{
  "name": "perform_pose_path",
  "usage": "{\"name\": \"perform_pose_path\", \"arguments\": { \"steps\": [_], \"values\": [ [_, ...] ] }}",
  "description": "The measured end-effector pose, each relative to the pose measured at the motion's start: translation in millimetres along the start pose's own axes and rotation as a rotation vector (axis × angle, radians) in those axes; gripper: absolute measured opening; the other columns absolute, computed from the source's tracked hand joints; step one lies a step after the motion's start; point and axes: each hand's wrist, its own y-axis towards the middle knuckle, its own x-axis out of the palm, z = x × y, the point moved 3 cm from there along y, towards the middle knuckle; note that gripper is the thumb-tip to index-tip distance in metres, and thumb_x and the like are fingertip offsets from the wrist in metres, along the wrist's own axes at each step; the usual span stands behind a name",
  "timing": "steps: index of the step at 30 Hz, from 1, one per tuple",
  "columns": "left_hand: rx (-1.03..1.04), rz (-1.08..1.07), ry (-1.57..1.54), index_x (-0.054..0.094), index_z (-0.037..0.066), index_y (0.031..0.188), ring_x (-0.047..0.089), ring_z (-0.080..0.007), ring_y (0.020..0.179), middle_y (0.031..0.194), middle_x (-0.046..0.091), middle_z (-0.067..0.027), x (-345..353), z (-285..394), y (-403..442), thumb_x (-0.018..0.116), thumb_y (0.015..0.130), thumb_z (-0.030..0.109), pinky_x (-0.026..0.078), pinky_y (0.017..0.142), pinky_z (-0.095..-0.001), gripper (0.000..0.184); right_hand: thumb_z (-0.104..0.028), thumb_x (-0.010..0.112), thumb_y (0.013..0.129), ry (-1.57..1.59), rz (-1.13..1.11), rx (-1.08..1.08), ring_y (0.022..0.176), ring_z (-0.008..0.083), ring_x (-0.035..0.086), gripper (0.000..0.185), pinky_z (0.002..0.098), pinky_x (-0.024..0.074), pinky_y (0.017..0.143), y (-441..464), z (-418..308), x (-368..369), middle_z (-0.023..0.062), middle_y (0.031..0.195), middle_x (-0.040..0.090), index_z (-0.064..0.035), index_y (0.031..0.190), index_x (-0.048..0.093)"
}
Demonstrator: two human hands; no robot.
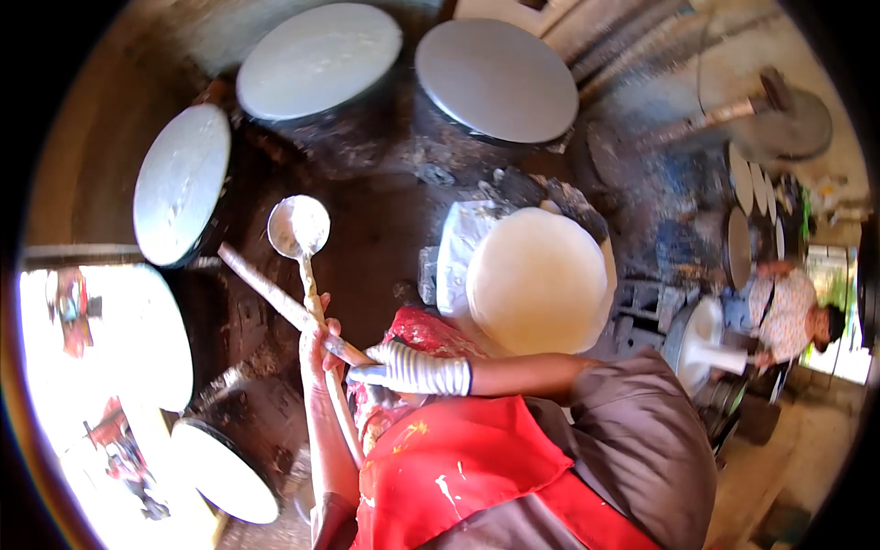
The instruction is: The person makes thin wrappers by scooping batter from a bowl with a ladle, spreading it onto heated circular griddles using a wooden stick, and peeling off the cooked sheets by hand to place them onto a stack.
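My left hand [327, 341] is closed around the long handle of a ladle [299, 226]. Whitish residue coats the ladle's round bowl, which points away from me. A wooden stick [270, 291] crosses the handle right at my left hand. My right hand [380, 370], in a glove with a striped cuff, is closed at the near end of this stick; its fingers are partly hidden. Beyond my right forearm lies a stack of thin, round white sheets [538, 280] on a pale wrapping [456, 247]. A red apron [458, 467] with pale splashes covers my front.
Several drums with round, flat tops stand around me, including a white-smeared top [321, 60], a grey top [496, 80] and a left-hand top [181, 183]. Hollow blocks [640, 302] sit at the right. A co-worker [786, 312] is farther right, beside a white basin [701, 335].
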Motion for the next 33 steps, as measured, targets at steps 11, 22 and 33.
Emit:
{"name": "perform_pose_path", "arguments": {
  "steps": [11, 22, 33],
  "values": [
    [0.478, 0.441, -0.311, 0.042, 0.006, 0.118, 0.034, -0.007, 0.037, 0.063, 0.043, -0.0008, -145, -65, -303, 0.043, 0.09, 0.029, 0.029, 0.032, -0.0185, 0.036, -0.019, 0.049, 0.087, -1.117, -0.305, -0.291, 0.07, 0.0208, 0.062, 0.037, 0.0304, 0.048, 0.064, -8, 0, 117, 0.0131, 0.083, 0.063, -0.0041, 0.121, 0.047],
    [0.411, 1.693, -0.059, 0.051, 0.004, 0.07, 0.042, -0.0127, 0.034, 0.052, 0.047, -0.0045, -320, -207, -444, 0.045, 0.087, 0.029, 0.034, 0.032, -0.0282, 0.031, -0.021, 0.045, 0.085, -2.193, -1.124, -0.22, 0.065, 0.0322, 0.059, 0.029, 0.0413, 0.0464, 0.058, 42, 182, 281, 0.0168, 0.07, 0.06, -0.0028, 0.105, 0.055],
    [0.858, 0.47, -1.307, 0.043, -0.003, 0.106, 0.035, -0.0039, 0.036, 0.059, 0.04, 0.0021, -302, -205, -361, 0.038, 0.092, 0.024, 0.03, 0.036, -0.0211, 0.031, -0.019, 0.05, 0.083, -1.938, -1.17, -0.287, 0.065, 0.0344, 0.057, 0.022, 0.0417, 0.0453, 0.058, 49, 188, 232, 0.0188, 0.074, 0.059, -0.0082, 0.101, 0.056]
  ]
}}
